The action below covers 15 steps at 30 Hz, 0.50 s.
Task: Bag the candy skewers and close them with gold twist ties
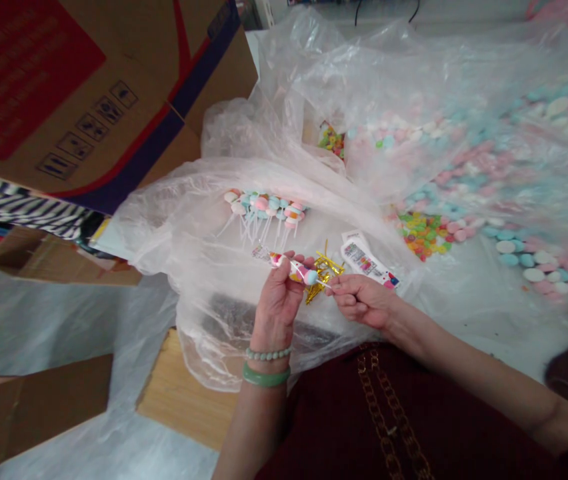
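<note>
My left hand (284, 293) is closed around a printed clear wrapper (263, 253) with a marshmallow lollipop (310, 277) partly inside it. The lollipop's white stick points right, and my right hand (359, 298) pinches its end. Just beyond the hands lies a loose pile of gold twist ties (328, 265). A stack of printed wrappers (369, 262) rests right of the ties. Farther back, several marshmallow lollipops (267, 205) lie in a bunch, their sticks toward me.
Clear plastic sheeting (189, 200) covers the table. Many pastel marshmallows (494, 167) spread across the right side, beside a heap of colourful gummy rings (424, 233). More rings (331, 139) sit farther back. A large cardboard box (154, 87) stands at the left; a wooden stool (184, 393) is below.
</note>
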{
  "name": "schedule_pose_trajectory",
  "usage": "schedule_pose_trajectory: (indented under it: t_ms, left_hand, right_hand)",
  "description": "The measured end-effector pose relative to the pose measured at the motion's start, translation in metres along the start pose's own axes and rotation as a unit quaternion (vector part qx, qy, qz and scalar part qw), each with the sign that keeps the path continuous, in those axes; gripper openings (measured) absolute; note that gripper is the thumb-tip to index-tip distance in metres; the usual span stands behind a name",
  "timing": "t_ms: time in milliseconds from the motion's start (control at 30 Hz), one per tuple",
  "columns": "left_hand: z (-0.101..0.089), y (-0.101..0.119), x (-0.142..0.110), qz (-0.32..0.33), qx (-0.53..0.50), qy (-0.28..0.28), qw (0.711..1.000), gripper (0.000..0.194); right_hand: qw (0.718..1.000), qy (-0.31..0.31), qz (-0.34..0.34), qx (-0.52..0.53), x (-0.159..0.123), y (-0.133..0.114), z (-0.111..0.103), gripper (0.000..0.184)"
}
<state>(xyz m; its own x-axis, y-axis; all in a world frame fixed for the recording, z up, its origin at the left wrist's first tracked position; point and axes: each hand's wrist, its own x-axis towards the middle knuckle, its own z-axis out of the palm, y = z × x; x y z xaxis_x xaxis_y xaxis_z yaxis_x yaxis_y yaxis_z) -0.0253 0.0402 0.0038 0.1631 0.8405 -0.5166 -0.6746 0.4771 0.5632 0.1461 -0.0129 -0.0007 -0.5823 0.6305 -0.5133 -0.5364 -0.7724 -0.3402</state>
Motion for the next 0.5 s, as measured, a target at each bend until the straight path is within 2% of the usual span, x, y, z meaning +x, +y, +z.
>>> schedule_pose_trajectory:
  t_ms: [67, 167, 267, 400, 500]
  left_hand:
    - [0.001, -0.002, -0.002, 0.006, 0.018, -0.001, 1.0, 0.015]
    - [0.002, -0.004, -0.004, 0.019, 0.05, -0.005, 0.999, 0.02]
    - [0.005, -0.006, -0.006, 0.029, 0.06, -0.021, 0.998, 0.023]
    - [0.008, -0.011, -0.008, 0.041, 0.054, -0.036, 0.997, 0.022]
    - [0.01, -0.013, -0.009, 0.036, 0.054, -0.021, 0.998, 0.021]
  right_hand:
    - [0.997, -0.033, 0.047, 0.059, 0.0, -0.005, -0.005, 0.002]
    - [0.985, -0.048, 0.099, 0.131, 0.0, -0.009, -0.009, 0.018]
    - [0.976, -0.053, 0.118, 0.176, 0.001, -0.01, -0.009, 0.024]
    - [0.982, -0.031, 0.091, 0.16, 0.002, -0.004, -0.003, 0.019]
    - [0.999, 0.022, 0.01, 0.049, 0.002, 0.005, 0.004, 0.004]
